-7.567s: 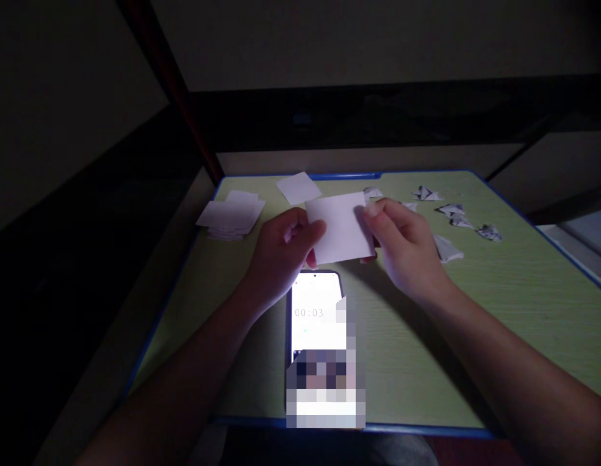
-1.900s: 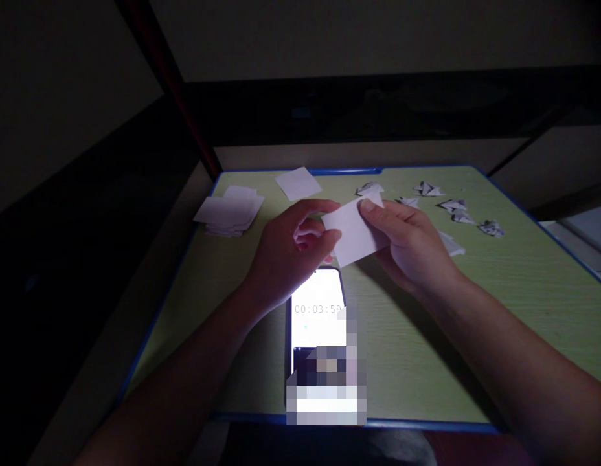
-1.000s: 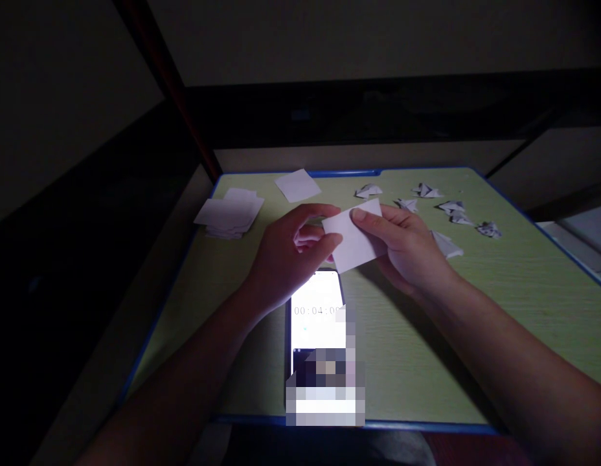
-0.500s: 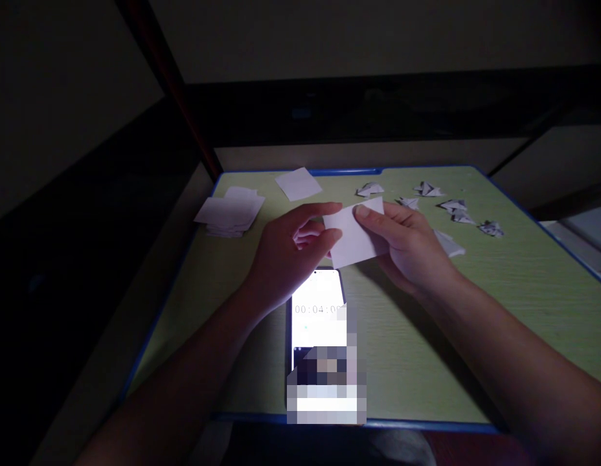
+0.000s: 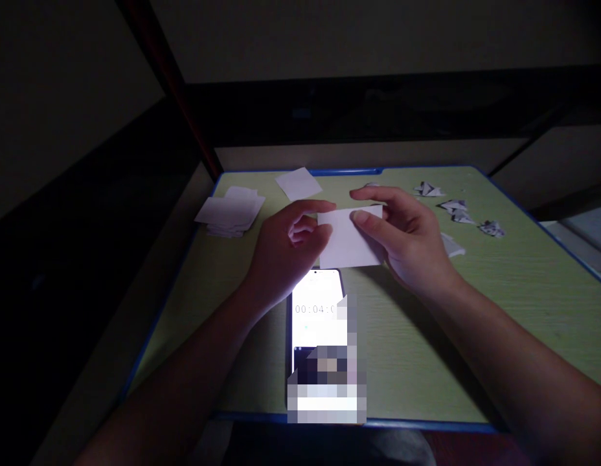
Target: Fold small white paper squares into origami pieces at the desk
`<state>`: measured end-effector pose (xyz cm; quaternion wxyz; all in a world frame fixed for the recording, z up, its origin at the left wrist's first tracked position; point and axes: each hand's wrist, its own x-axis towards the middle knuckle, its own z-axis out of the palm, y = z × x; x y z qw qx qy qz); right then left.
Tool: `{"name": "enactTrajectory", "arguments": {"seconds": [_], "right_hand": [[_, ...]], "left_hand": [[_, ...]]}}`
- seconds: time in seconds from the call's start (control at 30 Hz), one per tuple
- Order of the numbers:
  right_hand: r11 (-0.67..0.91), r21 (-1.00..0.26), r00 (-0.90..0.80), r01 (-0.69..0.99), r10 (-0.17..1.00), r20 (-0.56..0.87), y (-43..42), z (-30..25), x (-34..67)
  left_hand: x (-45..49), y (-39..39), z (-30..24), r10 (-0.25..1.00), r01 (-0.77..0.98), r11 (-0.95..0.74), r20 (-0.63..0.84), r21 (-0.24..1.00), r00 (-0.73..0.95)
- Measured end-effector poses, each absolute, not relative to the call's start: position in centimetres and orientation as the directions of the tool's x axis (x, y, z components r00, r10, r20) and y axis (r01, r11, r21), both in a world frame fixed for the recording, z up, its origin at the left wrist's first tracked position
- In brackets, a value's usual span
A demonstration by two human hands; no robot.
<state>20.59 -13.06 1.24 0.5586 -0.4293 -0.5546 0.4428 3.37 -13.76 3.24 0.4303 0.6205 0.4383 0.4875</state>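
Observation:
A small white sheet of paper (image 5: 346, 243) is held up between both hands above the table. My left hand (image 5: 291, 239) is closed on its left edge, thumb in front and fingers behind. On the right side, my right hand (image 5: 412, 239) grips the sheet with the thumb pressed on its face and the index finger raised off the top edge. The other fingers of that hand are partly hidden behind the sheet. Just below lies a lit phone (image 5: 314, 291) showing a timer, its lower part blurred out.
A stack of white paper (image 5: 230, 212) lies at the table's left, with a single square sheet (image 5: 298, 184) at the back. Several folded paper pieces (image 5: 454, 210) are scattered at the right. The green table (image 5: 504, 323) has a blue rim.
The sheet has turned to a more level position and shifted slightly left. My right index finger has lifted away from the paper, and my left hand has moved a little left.

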Motion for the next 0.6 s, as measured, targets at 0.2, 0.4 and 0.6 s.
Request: {"name": "enactTrajectory", "arguments": {"seconds": [0.2,0.4,0.6], "right_hand": [[0.273,-0.962,-0.008,0.025,0.962,0.273,-13.5,1.3,20.1],[0.333,-0.935,-0.029,0.123,0.943,0.333,-13.8,1.6,19.8],[0.362,-0.926,-0.043,0.109,0.932,0.359,-14.0,1.7,19.7]], "left_hand": [[3.3,-13.1,2.4,0.976,-0.016,-0.187,0.188,0.982,0.111],[3.1,-12.2,1.5,0.977,-0.123,-0.109,0.129,0.986,0.171],[2.9,-12.2,1.8,0.991,-0.196,-0.002,0.028,0.981,0.132]]}}
